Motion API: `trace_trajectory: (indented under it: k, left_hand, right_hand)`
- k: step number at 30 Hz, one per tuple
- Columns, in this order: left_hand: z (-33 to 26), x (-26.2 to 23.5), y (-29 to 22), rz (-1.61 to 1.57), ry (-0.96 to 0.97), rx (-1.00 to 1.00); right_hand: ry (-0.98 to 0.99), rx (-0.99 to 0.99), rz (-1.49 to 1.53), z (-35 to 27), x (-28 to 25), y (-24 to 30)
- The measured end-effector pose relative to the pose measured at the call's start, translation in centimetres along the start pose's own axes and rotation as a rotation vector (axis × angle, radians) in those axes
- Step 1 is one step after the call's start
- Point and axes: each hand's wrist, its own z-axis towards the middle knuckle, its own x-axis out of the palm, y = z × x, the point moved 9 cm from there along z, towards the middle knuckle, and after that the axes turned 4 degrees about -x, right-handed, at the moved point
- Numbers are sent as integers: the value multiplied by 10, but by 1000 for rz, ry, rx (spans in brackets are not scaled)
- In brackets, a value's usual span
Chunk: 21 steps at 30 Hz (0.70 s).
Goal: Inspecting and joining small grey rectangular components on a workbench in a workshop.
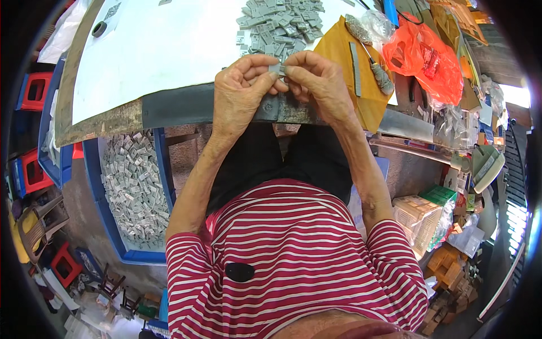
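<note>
Above the table's front edge, my left hand (241,90) and my right hand (319,82) meet, thumbs and fingers pinched. Between them is a small grey plastic part (275,68), gripped by the left thumb and forefinger. The right fingertips close on its other end; whether they hold a separate small piece cannot be made out. Just beyond the hands lies a heap of similar grey parts (279,25) on the white tabletop sheet (169,51).
A blue tray (96,192) full of grey parts stands low at my left. Right of the heap lie brown paper (333,51), a screwdriver-like tool with a wrapped handle (381,79), a grey strip (355,69) and a red plastic bag (423,56). A black ring (99,29) sits far left.
</note>
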Motion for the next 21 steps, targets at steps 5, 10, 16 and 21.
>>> trace_trajectory:
  k: [5,10,16,21]
  left_hand:
    - [1,2,0,21,31,-23]
    - [0,4,0,41,56,-29]
    - [2,7,1,52,95,-35]
    - [4,9,-8,278,99,-11]
  right_hand:
    - [29,-54,-182,-1,2,10]
    - [67,-24,-193,-1,1,10]
    - [50,-16,-136,2,-2,6]
    - [1,15,-115,6,-9,2]
